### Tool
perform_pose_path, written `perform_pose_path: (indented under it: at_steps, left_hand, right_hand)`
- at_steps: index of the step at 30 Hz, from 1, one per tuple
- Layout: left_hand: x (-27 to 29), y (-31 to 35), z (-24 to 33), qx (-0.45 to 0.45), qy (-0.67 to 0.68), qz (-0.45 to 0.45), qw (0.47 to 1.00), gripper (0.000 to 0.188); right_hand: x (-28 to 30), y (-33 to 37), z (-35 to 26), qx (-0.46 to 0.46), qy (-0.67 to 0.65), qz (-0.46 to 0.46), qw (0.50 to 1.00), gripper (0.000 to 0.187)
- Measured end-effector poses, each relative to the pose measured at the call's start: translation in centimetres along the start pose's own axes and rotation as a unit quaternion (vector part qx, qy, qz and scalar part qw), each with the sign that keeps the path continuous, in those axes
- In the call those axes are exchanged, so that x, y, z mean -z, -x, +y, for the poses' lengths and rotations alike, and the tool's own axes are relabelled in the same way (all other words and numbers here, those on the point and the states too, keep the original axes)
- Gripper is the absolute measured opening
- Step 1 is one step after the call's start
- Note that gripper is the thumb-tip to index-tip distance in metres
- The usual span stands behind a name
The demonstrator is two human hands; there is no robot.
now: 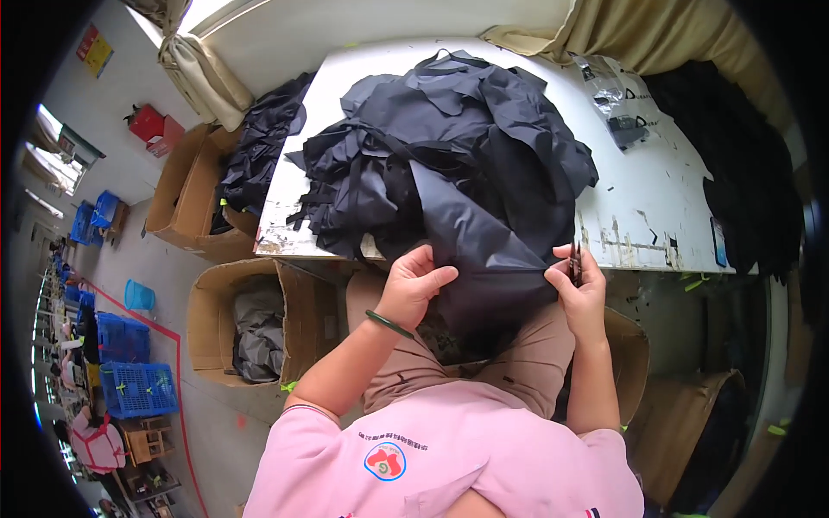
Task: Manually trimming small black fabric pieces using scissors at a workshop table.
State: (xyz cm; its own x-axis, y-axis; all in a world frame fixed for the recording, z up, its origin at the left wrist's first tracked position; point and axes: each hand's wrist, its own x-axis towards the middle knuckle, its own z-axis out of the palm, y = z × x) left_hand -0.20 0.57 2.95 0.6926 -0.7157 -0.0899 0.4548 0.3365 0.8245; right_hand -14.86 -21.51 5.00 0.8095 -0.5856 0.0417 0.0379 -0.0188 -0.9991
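Observation:
A dark grey-black fabric piece [488,250] is stretched between my hands over my lap, its upper part running up to the table's heap. My left hand [413,289] is closed on its left edge, thumb toward the cloth, fingers partly hidden behind it. Its right edge is pinched by my right hand [579,289], which also has small dark thread snips [576,262] tucked among the fingers, pointing up. Beyond lies a large heap of black fabric pieces [466,121] with straps among them.
The heap rests on a worn white table [639,220]. At its right lie black cloth [734,164], a clear plastic bag [615,99] and a phone [718,242]. Cardboard boxes [203,324] with dark fabric stand left; another box [691,423] is lower right. Blue crates [138,388] stand farther left.

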Motion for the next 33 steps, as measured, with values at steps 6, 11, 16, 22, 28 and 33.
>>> perform_pose_path:
  at_steps: [6, 11, 16, 22, 28, 33]
  left_hand:
    - [-0.8, -0.5, -1.0, -0.041, -0.045, 0.004, 0.998, 0.042]
    - [-1.6, -0.1, -1.2, -0.116, -0.133, -0.06, 0.982, 0.064]
    - [-3.0, 0.8, -1.5, -0.28, -0.356, -0.099, 0.886, 0.073]
    - [-4.6, 1.5, 1.2, -0.282, -0.463, -0.105, 0.834, 0.034]
    - [-2.5, 1.1, 0.1, -0.084, -0.281, -0.117, 0.949, 0.029]
    - [-2.2, 0.0, 0.6, -0.248, -0.406, -0.14, 0.868, 0.013]
  right_hand:
    - [0.9, 0.7, 0.6, 0.043, 0.095, 0.096, 0.99, 0.026]
    - [-2.1, 3.3, -2.5, 0.137, 0.069, 0.063, 0.986, 0.033]
    - [-5.5, 3.2, -2.3, 0.156, 0.115, -0.047, 0.98, 0.035]
    - [-4.7, 3.0, -1.6, 0.092, 0.082, -0.052, 0.991, 0.017]
    - [-4.3, 2.9, -1.7, 0.131, 0.139, -0.063, 0.98, 0.016]
    - [-3.9, 2.8, -2.1, 0.147, 0.152, -0.106, 0.972, 0.016]
